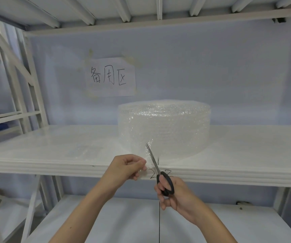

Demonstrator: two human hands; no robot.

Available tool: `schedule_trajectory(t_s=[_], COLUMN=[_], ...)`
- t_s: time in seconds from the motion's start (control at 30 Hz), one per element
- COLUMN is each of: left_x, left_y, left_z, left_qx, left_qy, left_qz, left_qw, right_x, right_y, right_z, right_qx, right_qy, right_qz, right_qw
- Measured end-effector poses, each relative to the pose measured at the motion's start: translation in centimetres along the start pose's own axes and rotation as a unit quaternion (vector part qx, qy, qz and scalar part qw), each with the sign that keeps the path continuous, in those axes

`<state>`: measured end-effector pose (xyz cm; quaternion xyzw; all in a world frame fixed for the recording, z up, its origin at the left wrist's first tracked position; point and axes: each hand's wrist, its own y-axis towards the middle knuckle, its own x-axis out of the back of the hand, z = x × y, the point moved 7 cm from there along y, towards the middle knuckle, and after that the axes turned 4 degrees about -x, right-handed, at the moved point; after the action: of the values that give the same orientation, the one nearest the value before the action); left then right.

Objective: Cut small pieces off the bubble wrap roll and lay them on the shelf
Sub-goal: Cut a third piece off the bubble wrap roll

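Pinching the loose flap taut, the left hand gives the scissors a firm edge. The right hand grips their black handles, blades rising just beside the left fingertips. Beyond them, the roll stands on the shelf.

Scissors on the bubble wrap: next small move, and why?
Probably close the scissors and push them further up the sheet. The right hand has the blades in the loose flap, the left hand pinches that flap at the shelf edge, and it looks joined to the bubble wrap roll.
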<state>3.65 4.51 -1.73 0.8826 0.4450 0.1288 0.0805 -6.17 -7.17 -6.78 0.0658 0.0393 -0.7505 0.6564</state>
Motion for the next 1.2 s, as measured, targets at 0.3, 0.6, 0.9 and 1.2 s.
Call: schedule_trajectory(t_s=[0.3, 0.6, 0.9, 1.2], left_x=[0.2, -1.1, -1.5, -1.3], left_y=[0.4, 0.6, 0.4, 0.5], left_z=[-2.0, -2.3, -2.4, -1.4], left_qx=[-0.041, -0.055, -0.058, -0.038], left_qy=[0.022, 0.005, -0.010, -0.014], left_qz=[-0.060, -0.056, -0.034, -0.026], left_qw=[0.997, 0.997, 0.998, 0.999], right_x=[0.4, 0.0, -0.4, -0.7], right_y=[-0.2, -0.5, 0.3, 0.8], right_z=[-0.1, 0.1, 1.4, 1.6], right_qx=[-0.005, -0.012, -0.022, 0.006], right_qy=[-0.005, 0.009, 0.002, -0.009], right_qz=[-0.012, 0.005, 0.040, 0.019], right_qw=[1.000, 1.000, 0.999, 1.000])
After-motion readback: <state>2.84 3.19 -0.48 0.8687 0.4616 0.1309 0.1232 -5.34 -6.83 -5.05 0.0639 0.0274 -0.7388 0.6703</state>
